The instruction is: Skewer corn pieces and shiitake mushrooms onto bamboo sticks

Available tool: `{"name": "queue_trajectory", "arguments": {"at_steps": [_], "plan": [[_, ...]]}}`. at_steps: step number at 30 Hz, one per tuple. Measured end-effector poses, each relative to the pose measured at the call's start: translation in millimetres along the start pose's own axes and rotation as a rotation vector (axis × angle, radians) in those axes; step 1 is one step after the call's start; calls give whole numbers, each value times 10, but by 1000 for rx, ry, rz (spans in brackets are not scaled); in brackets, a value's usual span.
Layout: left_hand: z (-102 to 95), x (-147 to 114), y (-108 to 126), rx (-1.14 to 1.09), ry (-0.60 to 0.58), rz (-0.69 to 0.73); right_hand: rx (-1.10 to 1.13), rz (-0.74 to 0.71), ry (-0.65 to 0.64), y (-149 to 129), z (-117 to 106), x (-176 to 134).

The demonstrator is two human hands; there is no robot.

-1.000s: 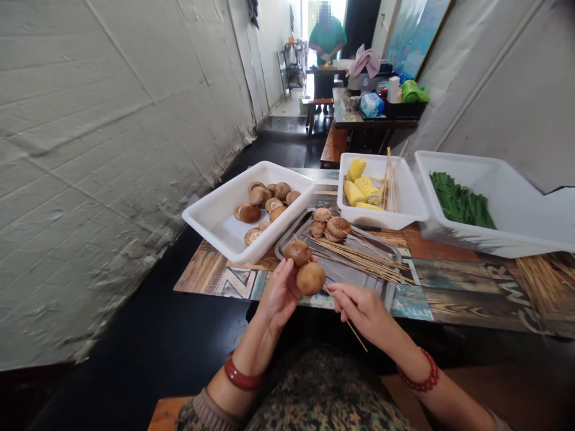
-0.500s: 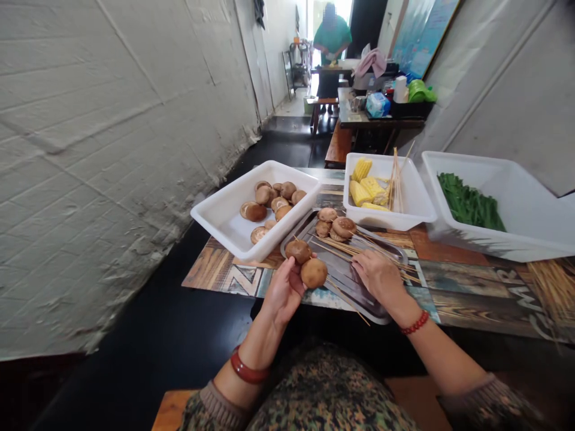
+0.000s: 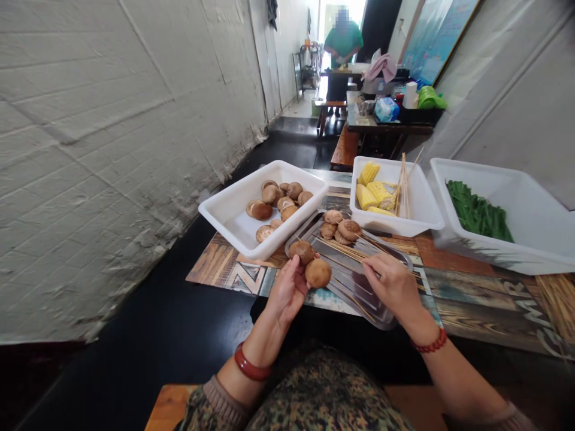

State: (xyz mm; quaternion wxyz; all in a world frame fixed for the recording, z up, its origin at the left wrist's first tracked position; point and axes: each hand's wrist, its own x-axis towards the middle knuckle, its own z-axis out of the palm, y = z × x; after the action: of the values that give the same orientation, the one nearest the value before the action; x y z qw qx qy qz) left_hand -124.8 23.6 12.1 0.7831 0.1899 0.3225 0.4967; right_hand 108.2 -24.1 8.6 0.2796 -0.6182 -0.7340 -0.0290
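Observation:
My left hand (image 3: 287,290) is closed round two brown mushrooms (image 3: 318,273) with a thin skewer through them, held over the left part of the metal tray (image 3: 354,284). My right hand (image 3: 393,284) is pinched at the ends of bamboo skewers (image 3: 342,248) above the tray's right side; its fingertips appear to grip one. Several skewered mushrooms (image 3: 349,229) lie at the tray's far end. Loose mushrooms (image 3: 260,210) sit in a white tub (image 3: 224,224) at the left, beside the tray.
A white tub (image 3: 390,225) holds corn pieces (image 3: 369,173) and upright skewers. To its right, another white tub (image 3: 534,257) contains green leafy vegetables (image 3: 478,209). More skewers (image 3: 557,305) lie at the table's right edge. A person in green (image 3: 344,45) stands at the back.
My right hand has risen slightly from the skewers, with its fingers drawn into a pinch. My left hand still holds the mushrooms. The whole view has shifted a little.

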Motion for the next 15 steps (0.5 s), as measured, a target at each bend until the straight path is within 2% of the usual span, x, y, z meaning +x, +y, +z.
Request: {"name": "queue_trajectory", "arguments": {"at_steps": [4, 8, 12, 15], "plan": [[18, -11, 10, 10, -5, 9, 130, 42, 30, -157, -147, -77], [51, -13, 21, 3, -26, 32, 373, 138, 5, -413, -254, -240], [88, -8, 37, 22, -19, 51, 694, 299, -117, -667, -227, -462], [113, -3, 54, 48, -23, 70, 810, 378, -134, -780, -182, -596]]}}
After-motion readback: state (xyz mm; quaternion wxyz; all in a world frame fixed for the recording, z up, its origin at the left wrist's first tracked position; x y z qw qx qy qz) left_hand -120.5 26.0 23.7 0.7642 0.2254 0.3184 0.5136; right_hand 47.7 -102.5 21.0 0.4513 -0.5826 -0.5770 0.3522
